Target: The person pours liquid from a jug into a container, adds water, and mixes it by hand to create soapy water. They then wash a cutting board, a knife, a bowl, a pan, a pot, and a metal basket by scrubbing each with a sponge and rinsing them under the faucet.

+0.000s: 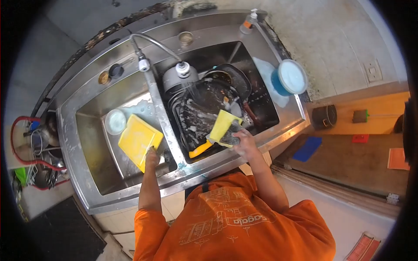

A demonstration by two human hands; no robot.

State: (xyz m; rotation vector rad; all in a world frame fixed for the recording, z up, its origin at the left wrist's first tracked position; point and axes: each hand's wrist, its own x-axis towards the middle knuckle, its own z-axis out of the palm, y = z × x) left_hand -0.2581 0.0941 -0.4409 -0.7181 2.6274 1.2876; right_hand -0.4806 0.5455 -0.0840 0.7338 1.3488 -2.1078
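Over steel double sink [130,198], both hands busy.
L hand [152,156] grips yellow plastic cutting board [138,140]; R hand [244,141] closed on yellow-handled scraper [220,130] w/ sponge.

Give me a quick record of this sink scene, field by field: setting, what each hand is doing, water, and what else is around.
setting: steel double sink, seen from above
left hand: left hand holds a yellow cutting board in the left basin
right hand: right hand grips a yellow scraper over the right basin
right basin: dirty dark pans and a grey pot
water: spray nozzle running onto the pans
left basin: white round lid
rim: blue bowl, soap bottle
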